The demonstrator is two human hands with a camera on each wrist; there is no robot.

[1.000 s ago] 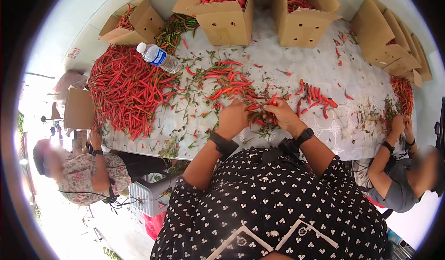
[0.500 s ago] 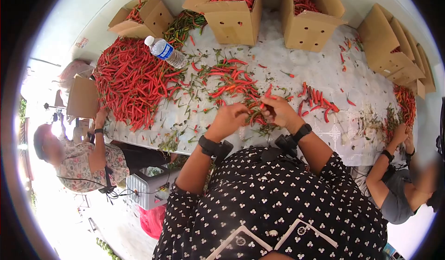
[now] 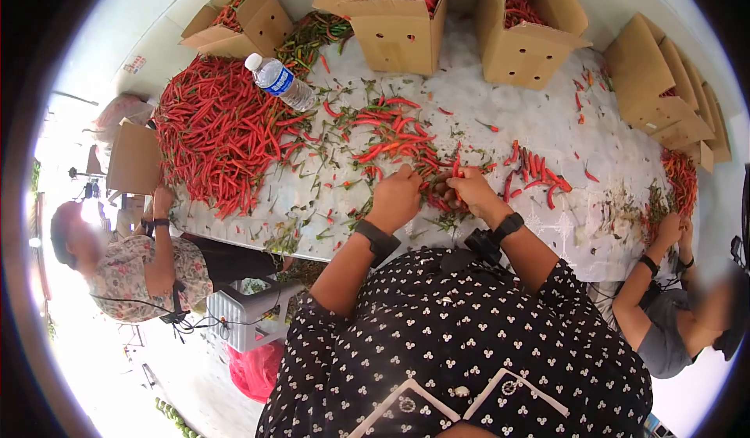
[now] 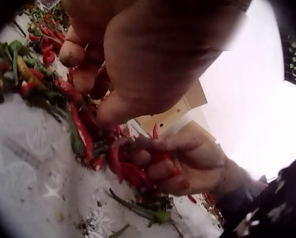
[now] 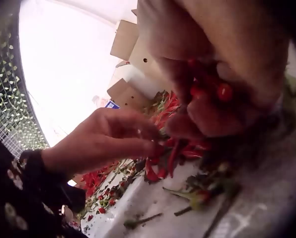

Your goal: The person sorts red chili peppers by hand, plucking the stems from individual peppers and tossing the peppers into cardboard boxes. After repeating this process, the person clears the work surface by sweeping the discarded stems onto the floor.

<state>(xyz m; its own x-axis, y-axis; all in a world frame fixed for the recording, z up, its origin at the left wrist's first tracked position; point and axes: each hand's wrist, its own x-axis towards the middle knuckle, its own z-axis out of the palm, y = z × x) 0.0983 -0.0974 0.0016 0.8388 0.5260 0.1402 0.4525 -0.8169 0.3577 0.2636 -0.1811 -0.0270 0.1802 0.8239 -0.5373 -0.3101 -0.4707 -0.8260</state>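
Observation:
My left hand (image 3: 396, 200) is over the small heap of red chili peppers (image 3: 391, 135) in front of me, its thumb and fingers pinching at a chili there. In the right wrist view the left fingertips (image 5: 150, 148) meet beside red pods and green stems; what they grip is partly hidden. Close beside it, my right hand (image 3: 478, 194) holds several red chilies (image 5: 225, 92) in its curled fingers. One pod (image 4: 155, 131) points up out of the right hand in the left wrist view. Loose green stems (image 4: 138, 208) lie below the hands.
A large chili pile (image 3: 219, 137) lies left, with a water bottle (image 3: 280, 82) on its edge. Cardboard boxes (image 3: 394, 43) of chilies stand along the back, more boxes (image 3: 656, 86) at right. Another small chili group (image 3: 535, 171) lies right of my hands. People sit at both ends.
The left hand drew back from the heap with spread fingers, then returned to the chilies. The right hand stays nearly in place, still holding chilies. The head view has shifted slightly.

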